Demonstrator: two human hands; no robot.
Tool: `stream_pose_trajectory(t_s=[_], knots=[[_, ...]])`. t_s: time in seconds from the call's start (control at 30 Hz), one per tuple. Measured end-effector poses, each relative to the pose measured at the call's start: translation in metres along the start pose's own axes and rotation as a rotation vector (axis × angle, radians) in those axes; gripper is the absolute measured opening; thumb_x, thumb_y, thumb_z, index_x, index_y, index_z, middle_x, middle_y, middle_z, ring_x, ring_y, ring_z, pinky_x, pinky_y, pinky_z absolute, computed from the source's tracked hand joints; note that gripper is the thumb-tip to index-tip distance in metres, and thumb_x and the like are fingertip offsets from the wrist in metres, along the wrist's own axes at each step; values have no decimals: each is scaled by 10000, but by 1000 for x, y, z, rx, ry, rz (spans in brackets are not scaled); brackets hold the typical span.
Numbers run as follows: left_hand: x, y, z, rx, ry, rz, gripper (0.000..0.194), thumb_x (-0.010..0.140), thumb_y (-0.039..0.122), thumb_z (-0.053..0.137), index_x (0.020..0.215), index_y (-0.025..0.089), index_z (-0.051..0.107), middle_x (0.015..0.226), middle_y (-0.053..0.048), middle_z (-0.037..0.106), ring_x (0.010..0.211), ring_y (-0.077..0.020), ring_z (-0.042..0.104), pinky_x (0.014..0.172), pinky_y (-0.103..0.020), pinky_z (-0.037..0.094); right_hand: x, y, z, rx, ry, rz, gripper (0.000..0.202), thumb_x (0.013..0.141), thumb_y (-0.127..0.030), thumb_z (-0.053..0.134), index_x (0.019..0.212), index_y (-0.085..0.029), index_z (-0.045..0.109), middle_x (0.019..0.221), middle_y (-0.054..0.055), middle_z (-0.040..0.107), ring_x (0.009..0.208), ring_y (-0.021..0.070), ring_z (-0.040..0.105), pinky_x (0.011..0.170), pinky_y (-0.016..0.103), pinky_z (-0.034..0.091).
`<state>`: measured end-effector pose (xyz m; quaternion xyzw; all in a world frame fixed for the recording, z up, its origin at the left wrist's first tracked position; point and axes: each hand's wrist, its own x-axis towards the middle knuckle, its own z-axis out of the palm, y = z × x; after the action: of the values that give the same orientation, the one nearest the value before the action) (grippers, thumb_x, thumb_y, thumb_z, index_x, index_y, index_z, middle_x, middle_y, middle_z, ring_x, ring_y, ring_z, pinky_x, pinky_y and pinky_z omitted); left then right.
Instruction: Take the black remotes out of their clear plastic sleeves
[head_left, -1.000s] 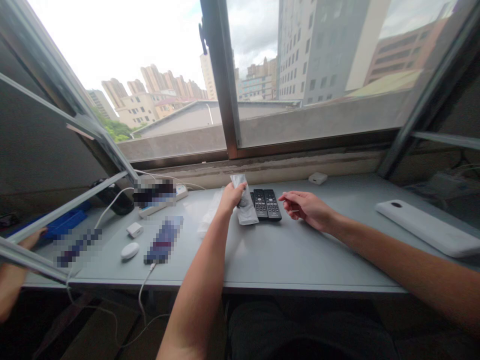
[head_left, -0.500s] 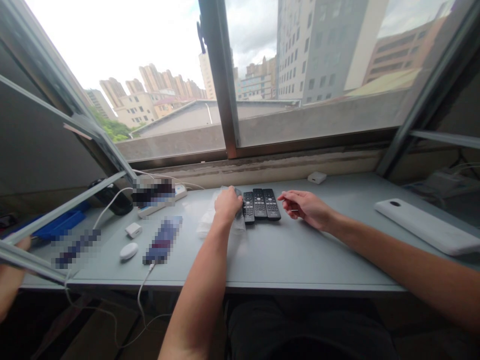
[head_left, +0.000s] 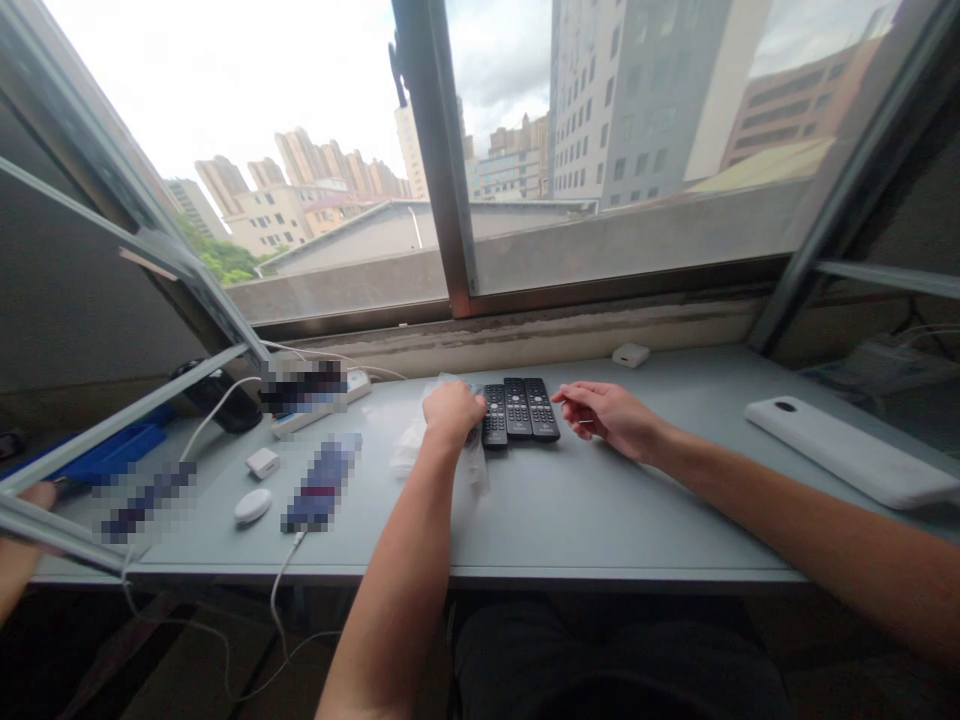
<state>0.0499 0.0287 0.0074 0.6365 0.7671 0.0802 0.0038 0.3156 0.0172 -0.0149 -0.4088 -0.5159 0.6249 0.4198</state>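
Three black remote controls lie side by side on the desk, buttons up, the left one slightly lower than the others. Just left of them, my left hand is closed on a clear plastic bag, and its thumb is by the left remote's edge. More crumpled clear plastic bags lie under and beside that hand. My right hand rests to the right of the remotes, fingers loosely bent and apart, with nothing in them. Its fingertips are close to the right remote; I cannot tell whether they touch.
On the left are a phone with a cable, a white oval case, a white charger and a power strip. A long white device lies right. Another person's hand shows far left.
The clear bag at my left hand has shifted, and its lower end now reaches nearer the desk's front. Both hands stay almost in place. The view has moved slightly.
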Motion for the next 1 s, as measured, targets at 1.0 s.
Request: stream_pose_trajectory(t_s=[1.0], knots=[[10, -6, 13, -13, -47, -180, 867, 1018, 794, 266, 1392, 171, 739, 1553, -294, 593, 1448, -470, 529, 1174, -615, 414, 2, 3, -3, -18, -28, -26, 308, 920, -468, 833, 978, -171, 776, 804, 52, 677, 657, 153, 564, 545, 269, 424]])
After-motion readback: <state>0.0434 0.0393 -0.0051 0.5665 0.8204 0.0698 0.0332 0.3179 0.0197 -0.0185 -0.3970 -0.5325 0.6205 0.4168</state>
